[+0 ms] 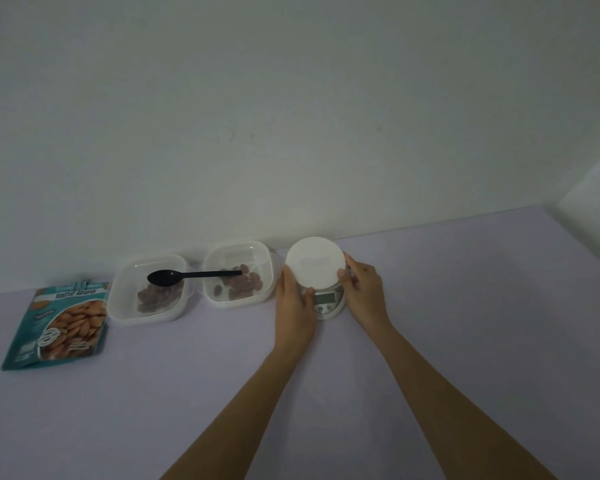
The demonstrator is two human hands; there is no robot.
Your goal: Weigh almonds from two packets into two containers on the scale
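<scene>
Flanking the scale (316,265), left hand (294,303) and right hand (362,289) grip its sides.

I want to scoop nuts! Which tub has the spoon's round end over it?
The left tub, beside the packet. Only the spoon's handle tip reaches the right tub, near the scale.

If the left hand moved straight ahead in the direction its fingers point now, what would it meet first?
Probably the wall, though depth is unclear. The left hand grips the left side of the kitchen scale, fingers pointing forward into the gap beside the nearer almond container.
</scene>
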